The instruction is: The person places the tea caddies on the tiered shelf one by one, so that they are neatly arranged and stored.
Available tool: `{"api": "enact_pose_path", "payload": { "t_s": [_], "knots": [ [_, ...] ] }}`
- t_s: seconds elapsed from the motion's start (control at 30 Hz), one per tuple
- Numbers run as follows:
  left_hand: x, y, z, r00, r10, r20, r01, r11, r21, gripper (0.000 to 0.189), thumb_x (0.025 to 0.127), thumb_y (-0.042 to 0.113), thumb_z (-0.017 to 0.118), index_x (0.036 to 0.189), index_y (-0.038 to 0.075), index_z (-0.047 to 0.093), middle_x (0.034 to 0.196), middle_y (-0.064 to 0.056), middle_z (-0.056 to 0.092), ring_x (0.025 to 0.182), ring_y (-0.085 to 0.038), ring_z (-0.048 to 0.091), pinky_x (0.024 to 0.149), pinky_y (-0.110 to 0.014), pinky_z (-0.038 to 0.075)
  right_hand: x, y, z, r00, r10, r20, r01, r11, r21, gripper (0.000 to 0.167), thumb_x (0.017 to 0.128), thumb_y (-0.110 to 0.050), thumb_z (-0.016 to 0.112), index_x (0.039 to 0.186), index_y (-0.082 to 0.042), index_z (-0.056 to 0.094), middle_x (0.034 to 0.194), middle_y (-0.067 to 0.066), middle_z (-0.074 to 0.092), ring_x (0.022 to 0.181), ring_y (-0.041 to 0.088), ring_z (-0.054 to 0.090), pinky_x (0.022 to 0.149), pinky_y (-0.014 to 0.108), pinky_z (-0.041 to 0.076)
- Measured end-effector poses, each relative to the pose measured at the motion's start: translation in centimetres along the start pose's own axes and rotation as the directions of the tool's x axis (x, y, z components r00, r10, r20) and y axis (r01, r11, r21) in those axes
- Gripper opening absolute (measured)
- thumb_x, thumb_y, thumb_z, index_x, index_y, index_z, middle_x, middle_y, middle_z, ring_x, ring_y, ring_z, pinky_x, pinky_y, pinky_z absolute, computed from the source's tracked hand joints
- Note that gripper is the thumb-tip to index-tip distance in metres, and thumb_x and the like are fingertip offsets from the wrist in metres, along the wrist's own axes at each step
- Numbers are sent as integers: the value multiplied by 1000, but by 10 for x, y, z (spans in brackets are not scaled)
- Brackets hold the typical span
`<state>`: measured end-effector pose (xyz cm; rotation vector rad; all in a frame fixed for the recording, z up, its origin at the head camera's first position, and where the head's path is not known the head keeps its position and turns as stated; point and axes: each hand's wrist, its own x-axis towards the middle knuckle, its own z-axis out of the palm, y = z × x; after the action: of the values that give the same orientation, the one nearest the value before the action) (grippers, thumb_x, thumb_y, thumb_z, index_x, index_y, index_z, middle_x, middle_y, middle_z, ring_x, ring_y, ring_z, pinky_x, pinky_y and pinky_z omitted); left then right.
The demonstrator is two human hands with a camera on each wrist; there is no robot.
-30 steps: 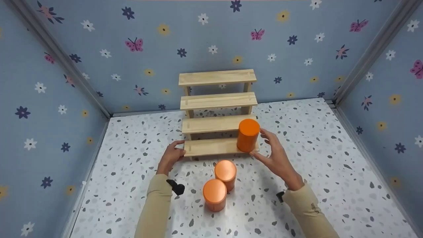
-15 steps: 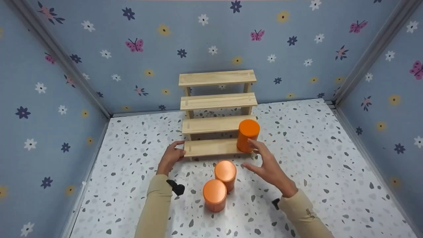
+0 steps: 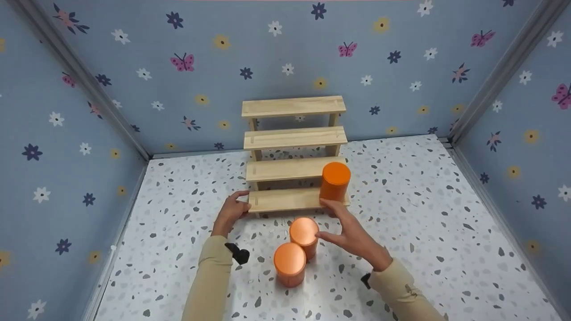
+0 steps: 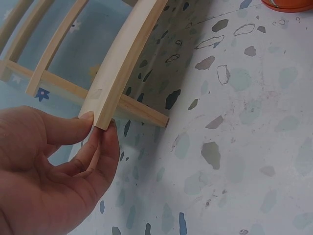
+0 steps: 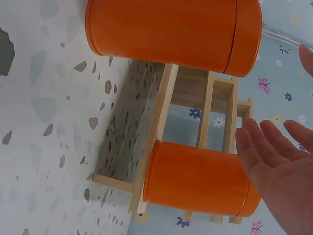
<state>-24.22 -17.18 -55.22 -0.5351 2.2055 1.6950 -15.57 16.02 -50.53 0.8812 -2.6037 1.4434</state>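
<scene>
A four-tier wooden step rack (image 3: 285, 199) stands against the back wall. My left hand (image 3: 230, 213) pinches the left end of its lowest step; in the left wrist view the thumb is on top and the fingers below. An orange cylindrical canister (image 3: 335, 183) stands upright at that step's right end. Two more orange canisters, one farther (image 3: 304, 236) and one nearer (image 3: 290, 263), stand close together on the table in front. My right hand (image 3: 354, 234), fingers spread, is beside the farther one, its thumb by the lid. Whether it touches is unclear. The right wrist view shows no canister within its fingers.
The speckled white tabletop (image 3: 187, 267) extends around the rack. Flower-patterned blue panels (image 3: 285, 44) enclose it at the back and both sides, with grey metal strips (image 3: 499, 76) at the corners. The rack's upper steps (image 3: 294, 137) rise toward the back panel.
My right hand has left the canister on the lowest step and moved left and toward me, to the farther table canister. My left hand stays on the step.
</scene>
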Motion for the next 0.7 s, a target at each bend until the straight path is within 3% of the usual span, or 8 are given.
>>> {"api": "enact_pose_path", "payload": {
  "t_s": [0.2, 0.47, 0.7],
  "knots": [
    [1, -2, -1, 1000, 10, 7, -10, 1000, -4, 52, 89, 0, 51, 139, 11, 47, 98, -13, 60, 83, -19, 61, 87, -40, 49, -1, 0, 7, 999, 17, 37, -17, 1000, 4, 76, 82, -39, 72, 145, -14, 37, 145, 5, 42, 128, 23, 46, 99, 47, 43],
    [1, -1, -1, 1000, -3, 1, 3, 1000, 17, 51, 90, 2, 52, 139, 14, 48, 100, -13, 61, 81, -17, 59, 86, -38, 48, -1, -1, 14, 995, 22, 97, -27, 999, 47, 78, 83, -37, 72, 145, -10, 36, 144, 2, 43, 125, 31, 47, 97, 51, 43],
    [1, -1, 0, 1000, 1, 1, -1, 999, 47, 51, 90, 2, 50, 139, 14, 47, 102, -13, 62, 80, -16, 59, 84, -37, 48, -2, 0, 20, 986, 78, 146, -85, 995, 44, 75, 83, -33, 73, 146, -23, 34, 143, -2, 42, 126, 25, 47, 102, 50, 40]
  ]
}}
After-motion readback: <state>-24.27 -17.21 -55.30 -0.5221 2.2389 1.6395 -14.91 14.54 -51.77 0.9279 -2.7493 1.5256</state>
